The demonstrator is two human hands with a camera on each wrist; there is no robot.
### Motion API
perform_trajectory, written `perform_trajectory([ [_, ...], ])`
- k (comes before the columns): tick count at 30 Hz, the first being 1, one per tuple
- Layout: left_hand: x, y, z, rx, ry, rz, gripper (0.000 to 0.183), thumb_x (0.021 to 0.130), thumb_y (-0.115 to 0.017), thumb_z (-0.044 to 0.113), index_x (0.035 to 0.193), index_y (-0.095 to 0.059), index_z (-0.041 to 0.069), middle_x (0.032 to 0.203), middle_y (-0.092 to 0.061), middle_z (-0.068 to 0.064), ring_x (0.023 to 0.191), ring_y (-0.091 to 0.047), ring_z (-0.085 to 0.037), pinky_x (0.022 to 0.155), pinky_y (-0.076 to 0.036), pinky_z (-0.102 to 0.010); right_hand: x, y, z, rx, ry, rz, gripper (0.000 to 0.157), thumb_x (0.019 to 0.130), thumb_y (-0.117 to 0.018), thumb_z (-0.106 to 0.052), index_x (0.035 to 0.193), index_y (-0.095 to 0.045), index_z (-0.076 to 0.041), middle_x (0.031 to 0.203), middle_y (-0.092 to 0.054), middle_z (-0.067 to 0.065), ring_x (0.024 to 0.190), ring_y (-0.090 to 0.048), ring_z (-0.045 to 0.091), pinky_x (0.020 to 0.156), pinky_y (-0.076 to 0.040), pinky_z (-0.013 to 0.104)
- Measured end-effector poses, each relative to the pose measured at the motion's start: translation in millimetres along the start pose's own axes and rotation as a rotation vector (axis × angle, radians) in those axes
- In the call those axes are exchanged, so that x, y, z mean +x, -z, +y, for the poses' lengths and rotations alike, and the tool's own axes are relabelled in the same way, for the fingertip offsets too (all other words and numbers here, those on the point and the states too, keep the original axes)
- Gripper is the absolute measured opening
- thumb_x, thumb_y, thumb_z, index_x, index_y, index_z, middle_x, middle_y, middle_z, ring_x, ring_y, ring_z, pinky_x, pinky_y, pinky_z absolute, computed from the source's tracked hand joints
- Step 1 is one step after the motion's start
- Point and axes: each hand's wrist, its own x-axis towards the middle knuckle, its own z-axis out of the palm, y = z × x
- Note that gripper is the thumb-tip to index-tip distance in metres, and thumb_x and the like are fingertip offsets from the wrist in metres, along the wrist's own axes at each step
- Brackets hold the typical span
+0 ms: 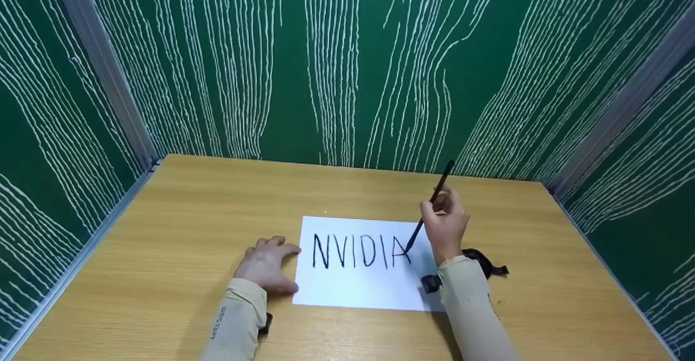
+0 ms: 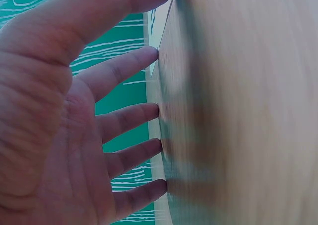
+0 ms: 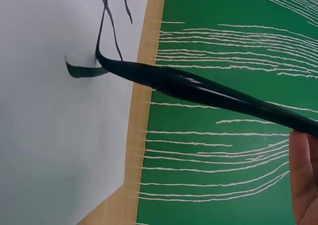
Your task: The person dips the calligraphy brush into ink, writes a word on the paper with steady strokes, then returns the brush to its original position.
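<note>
On the wooden table lies a white sheet of paper (image 1: 347, 290) with "NVIDIA" in black strokes. My right hand (image 1: 446, 222) pinches a black ink brush (image 1: 438, 190) high on its handle, over the sheet's right part. In the right wrist view, the bent bristles (image 3: 117, 66) of the brush touch the paper beside the last letter's lines, and a dark wet-looking stroke (image 3: 87, 71) runs from them. At the sheet's left edge rests my left hand (image 1: 266, 263), fingers spread; thumb and index tips touch the edge. The left wrist view shows its fingertips (image 2: 149, 55) against the tabletop.
A black rounded object (image 1: 480, 263) with a short stub sits by the right sleeve, partly hidden; its kind cannot be told. Green panels (image 1: 293, 68) with wavy white lines wall the table (image 1: 136, 274) at the back and both sides. Grey posts (image 1: 108, 62) stand at the corners.
</note>
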Motion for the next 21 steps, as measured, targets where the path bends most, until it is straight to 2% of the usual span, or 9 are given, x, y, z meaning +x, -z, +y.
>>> perform_trajectory([
  [9,0.4,1.8,1.7,-0.005,0.020,-0.013,0.076,0.049,-0.077,0.044,0.119,-0.051,0.032,0.134,-0.037,-0.005,0.120,-0.032,-0.030,0.095,-0.027,-0.052,3,2.7,2,-0.012,-0.003,0.015,0.029,0.075,-0.057,-0.008,0.099,-0.056,-0.025,0.070,-0.058,-0.003,0.062,-0.051,0.010,0.051,-0.046,0.028],
  [14,-0.4,2.4,2.4,-0.007,0.017,-0.014,0.076,0.049,-0.077,0.044,0.120,-0.051,0.032,0.135,-0.037,-0.006,0.121,-0.031,-0.030,0.095,-0.027,-0.053,6,5.2,-5,0.112,0.000,0.083,0.031,0.076,-0.054,-0.001,0.102,-0.056,-0.018,0.070,-0.056,0.004,0.057,-0.053,0.015,0.045,-0.047,0.025],
  [17,-0.7,2.4,2.7,-0.006,0.016,-0.013,0.076,0.049,-0.077,0.044,0.119,-0.051,0.032,0.135,-0.037,-0.006,0.121,-0.032,-0.030,0.095,-0.027,-0.052,10,7.6,-9,0.205,-0.059,0.104,0.032,0.077,-0.052,0.001,0.105,-0.055,-0.015,0.071,-0.054,0.009,0.057,-0.055,0.021,0.045,-0.049,0.029],
  [21,-0.5,2.3,2.5,-0.006,0.028,-0.018,0.076,0.049,-0.077,0.044,0.119,-0.051,0.033,0.135,-0.036,-0.005,0.121,-0.031,-0.030,0.096,-0.027,-0.053,13,9.3,-11,0.238,-0.186,0.063,0.033,0.079,-0.052,-0.001,0.109,-0.053,-0.016,0.075,-0.054,0.012,0.059,-0.058,0.025,0.047,-0.051,0.036],
])
